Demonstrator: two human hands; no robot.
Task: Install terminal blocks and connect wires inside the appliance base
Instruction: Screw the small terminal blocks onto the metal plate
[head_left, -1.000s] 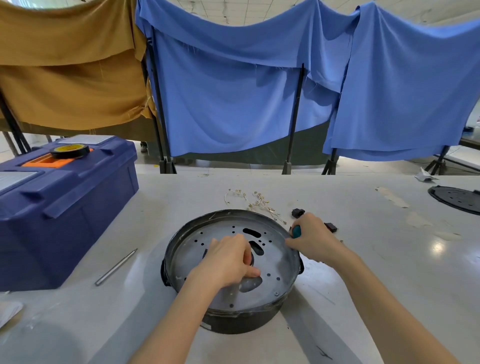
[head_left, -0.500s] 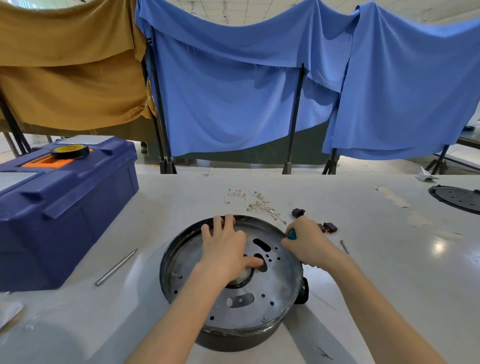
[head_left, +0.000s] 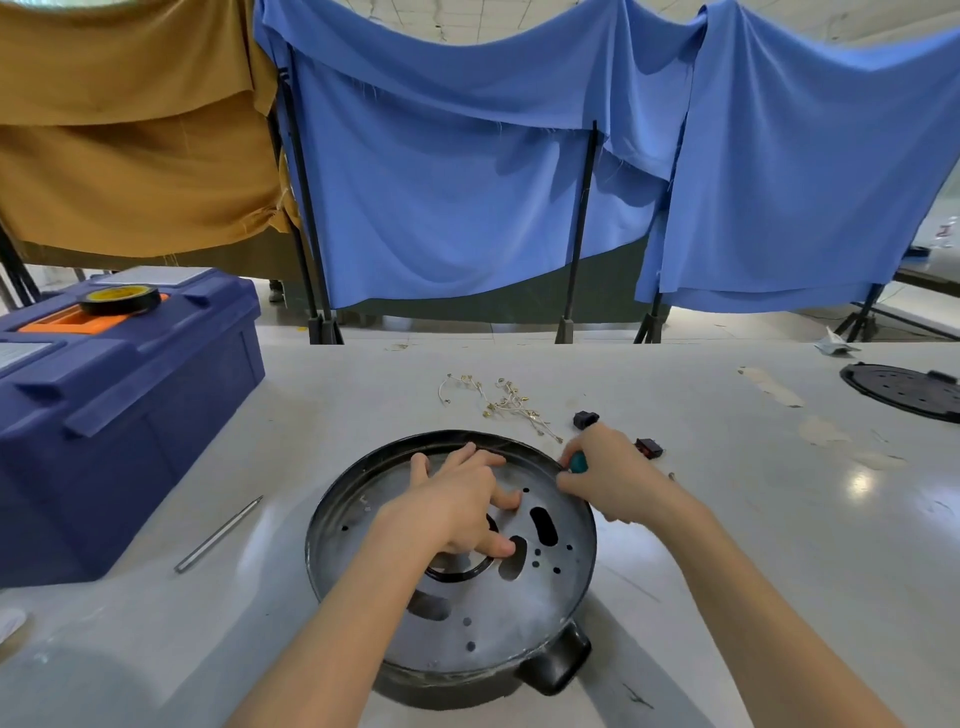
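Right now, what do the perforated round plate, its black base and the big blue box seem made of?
Round grey perforated plate: likely sheet metal, dull brushed sheen, punched holes and slots. Round black appliance base: probably moulded plastic, smooth, slightly glossy lug. Big blue box: moulded plastic, satin, with raised ribs.

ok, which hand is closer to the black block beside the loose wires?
Right. The right hand, gripping a teal-handled tool, is right beside the block, on its near side. The left hand presses the plate in the base, further left.
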